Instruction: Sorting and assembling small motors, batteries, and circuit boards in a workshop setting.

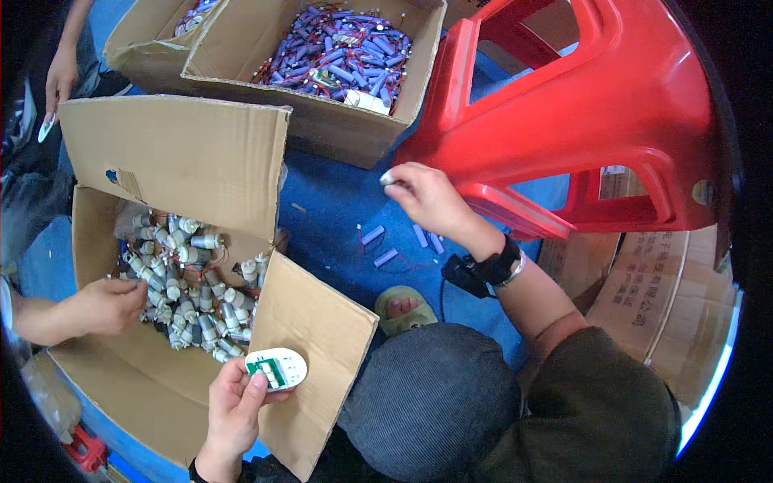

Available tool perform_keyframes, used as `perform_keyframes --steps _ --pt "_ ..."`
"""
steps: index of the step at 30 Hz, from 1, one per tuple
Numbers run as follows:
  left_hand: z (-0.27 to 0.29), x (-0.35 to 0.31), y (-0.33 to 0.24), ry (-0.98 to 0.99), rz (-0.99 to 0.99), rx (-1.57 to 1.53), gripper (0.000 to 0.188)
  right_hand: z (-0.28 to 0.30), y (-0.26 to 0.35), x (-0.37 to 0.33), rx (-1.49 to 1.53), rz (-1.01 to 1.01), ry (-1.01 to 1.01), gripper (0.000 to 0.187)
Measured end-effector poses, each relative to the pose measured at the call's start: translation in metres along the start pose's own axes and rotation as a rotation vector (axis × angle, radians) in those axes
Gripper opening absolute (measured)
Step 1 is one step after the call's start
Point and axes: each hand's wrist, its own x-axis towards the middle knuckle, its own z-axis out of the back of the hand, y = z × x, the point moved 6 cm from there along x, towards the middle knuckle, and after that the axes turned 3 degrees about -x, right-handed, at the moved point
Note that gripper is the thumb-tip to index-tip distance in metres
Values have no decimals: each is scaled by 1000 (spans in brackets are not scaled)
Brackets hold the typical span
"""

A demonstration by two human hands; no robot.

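Observation:
My left hand (pixel 232 406) grips a white oval plastic shell (pixel 291 366) over the near box's flap, its thumb on the green circuit board (pixel 272 373) inside the shell. Out over the blue floor, my right hand (pixel 435 201) is raised with thumb and fingers pinched. A small pale piece (pixel 387 178) shows at those fingertips, too little visible to name. Below that hand lie several purple cylindrical battery cells (pixel 373 235) with thin wires. The open cardboard box (pixel 161 378) at the left holds many small white-and-grey motors (pixel 193 256) with red wires.
Another person's hand (pixel 109 306) reaches into the motor box; a second hand (pixel 61 76) at the far left holds a white oval piece. A box (pixel 338 117) of purple cells stands at the back. At right are a tipped red plastic stool (pixel 564 121) and cartons (pixel 652 298).

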Motion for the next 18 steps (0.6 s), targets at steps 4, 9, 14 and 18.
perform_keyframes --steps 4,9,14,18 --pt "-3 -2 -3 19 17 2 19 -35 11 -9 -318 114 502 21" --pt "-3 0 -2 63 24 42 20 -45 6 -7 -536 210 358 14" --pt "-2 -3 -2 69 51 61 20 -92 -33 -28 -597 205 649 14" --pt "-3 -5 -3 61 65 8 19 -111 -39 -32 -548 162 574 16"
